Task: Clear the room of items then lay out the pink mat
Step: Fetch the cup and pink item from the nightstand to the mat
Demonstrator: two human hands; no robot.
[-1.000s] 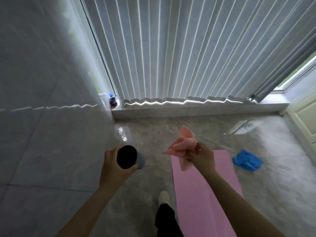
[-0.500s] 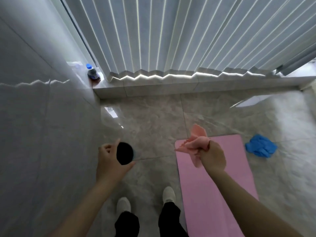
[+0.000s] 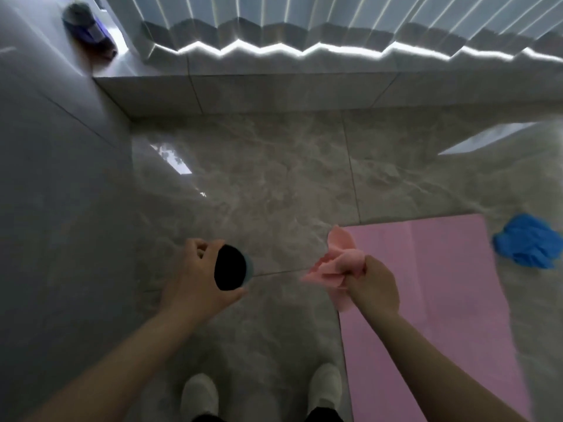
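Left hand [image 3: 198, 278] is curled around one dark cup [image 3: 231, 271]; right hand [image 3: 373, 284] is fisted tight on one crumpled pink cloth [image 3: 336, 263]. One pink mat [image 3: 441, 300] lies flat on the floor [image 3: 259, 184] at right, one blue bundle [image 3: 530, 240], possibly gloves, just beside its far corner. One blurred bottle [image 3: 86, 28] stands on the ledge [image 3: 243, 95].

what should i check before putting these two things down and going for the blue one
1. Left hand grips the dark cup: ok.
2. Right hand grips the pink cloth: ok.
3. A hand free for the blue gloves: not ok, both full.
4. Gloves off the pink mat: ok, on the floor beside it.
5. Room for the cup on the sill by the bottle: cannot tell.
6. Mat fully laid out: cannot tell, near end out of frame.
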